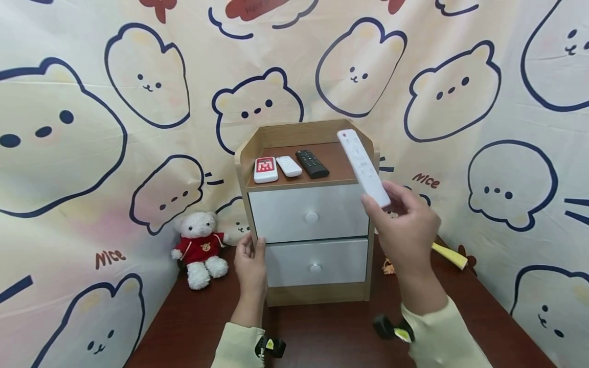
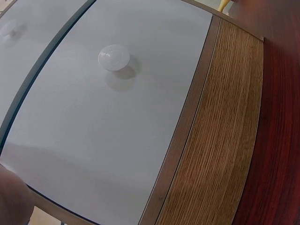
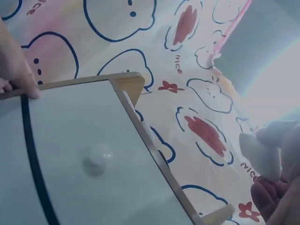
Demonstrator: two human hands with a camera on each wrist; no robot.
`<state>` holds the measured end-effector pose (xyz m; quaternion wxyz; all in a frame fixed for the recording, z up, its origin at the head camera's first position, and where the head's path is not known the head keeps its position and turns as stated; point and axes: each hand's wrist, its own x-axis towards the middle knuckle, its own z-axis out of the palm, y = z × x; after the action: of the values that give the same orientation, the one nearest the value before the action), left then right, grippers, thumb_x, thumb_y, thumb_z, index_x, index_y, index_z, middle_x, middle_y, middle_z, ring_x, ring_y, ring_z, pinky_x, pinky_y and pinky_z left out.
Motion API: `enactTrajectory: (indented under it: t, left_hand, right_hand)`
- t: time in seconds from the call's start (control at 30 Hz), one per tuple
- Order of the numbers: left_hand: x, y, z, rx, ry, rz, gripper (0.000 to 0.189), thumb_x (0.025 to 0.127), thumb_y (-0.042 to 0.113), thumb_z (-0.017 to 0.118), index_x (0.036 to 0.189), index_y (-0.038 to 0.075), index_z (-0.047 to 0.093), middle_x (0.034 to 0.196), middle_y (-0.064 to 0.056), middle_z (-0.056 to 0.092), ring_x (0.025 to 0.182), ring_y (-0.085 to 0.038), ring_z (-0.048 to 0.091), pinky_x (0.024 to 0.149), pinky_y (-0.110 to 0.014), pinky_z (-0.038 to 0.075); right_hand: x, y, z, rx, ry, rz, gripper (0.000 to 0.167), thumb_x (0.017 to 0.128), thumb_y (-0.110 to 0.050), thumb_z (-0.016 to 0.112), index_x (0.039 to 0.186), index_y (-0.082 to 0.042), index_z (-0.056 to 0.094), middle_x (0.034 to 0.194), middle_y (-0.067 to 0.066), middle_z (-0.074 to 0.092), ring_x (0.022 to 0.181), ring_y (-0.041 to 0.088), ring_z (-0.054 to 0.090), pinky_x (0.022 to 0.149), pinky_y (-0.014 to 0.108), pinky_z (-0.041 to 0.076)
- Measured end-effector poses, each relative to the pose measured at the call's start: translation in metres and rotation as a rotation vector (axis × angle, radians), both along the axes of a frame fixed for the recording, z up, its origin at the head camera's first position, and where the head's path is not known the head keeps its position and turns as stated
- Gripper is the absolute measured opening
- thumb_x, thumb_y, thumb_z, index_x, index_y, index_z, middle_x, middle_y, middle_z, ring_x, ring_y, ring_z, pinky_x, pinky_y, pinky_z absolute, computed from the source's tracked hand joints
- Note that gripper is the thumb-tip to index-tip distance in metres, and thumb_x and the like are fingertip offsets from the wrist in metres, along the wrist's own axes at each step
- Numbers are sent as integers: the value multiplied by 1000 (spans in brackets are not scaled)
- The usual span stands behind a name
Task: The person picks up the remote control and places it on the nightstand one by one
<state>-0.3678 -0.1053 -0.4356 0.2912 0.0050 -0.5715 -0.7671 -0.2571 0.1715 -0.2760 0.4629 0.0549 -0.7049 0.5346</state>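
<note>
My right hand [image 1: 409, 225] pinches a long white remote control [image 1: 363, 167] by its lower end, raised in front of the right side of a small wooden cabinet [image 1: 317, 294]. In the right wrist view the same remote [image 3: 260, 157] shows at the right edge between thumb and fingers. My left hand [image 1: 250, 263] grips the cabinet's left side edge, beside the gap between its two white drawers. On the brown top shelf lie a white remote with a red-framed screen [image 1: 265, 169], a smaller white remote [image 1: 289, 166] and a black remote [image 1: 312, 163].
Round knobs sit on the upper drawer [image 1: 312, 217] and the lower drawer [image 1: 315, 268]. A white teddy bear in a red top [image 1: 201, 250] sits left of the cabinet on the dark red table [image 1: 317, 337]. Rightward lies a yellow object [image 1: 450, 255]. A cartoon-printed cloth [image 1: 156, 138] hangs behind.
</note>
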Motion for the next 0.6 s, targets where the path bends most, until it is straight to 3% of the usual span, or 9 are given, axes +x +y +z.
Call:
enactTrajectory:
  t: [0.1, 0.33, 0.43, 0.6]
  left_hand:
    - [0, 0, 1, -1, 3, -8, 43, 108, 13, 70, 148, 1, 58, 152, -21, 63, 144, -24, 56, 106, -12, 49]
    - [2, -3, 0, 9, -18, -5, 44, 108, 12, 70, 148, 2, 58, 155, -21, 61, 148, -27, 53, 105, -11, 49]
    - [3, -2, 0, 5, -20, -7, 43, 108, 12, 69, 149, 2, 58, 155, -20, 61, 146, -25, 54, 104, -11, 49]
    - [3, -1, 2, 7, -10, -9, 43, 109, 11, 69, 149, 2, 58, 154, -20, 62, 144, -23, 56, 103, -11, 50]
  right_hand:
    - [-23, -10, 14, 85, 27, -55, 45, 92, -33, 89, 130, -11, 81, 122, 8, 81, 88, 21, 73, 73, 16, 60]
    - [-74, -28, 26, 235, -18, -139, 49, 96, -34, 87, 131, -2, 78, 123, 20, 78, 108, 33, 76, 86, 49, 69]
    - [-87, -31, 27, 297, -39, -204, 50, 97, -35, 86, 130, 1, 77, 122, 22, 79, 108, 36, 75, 87, 51, 68]
    - [-96, -35, 31, 389, -61, -290, 49, 99, -36, 84, 129, 2, 77, 117, 22, 80, 104, 35, 76, 86, 50, 66]
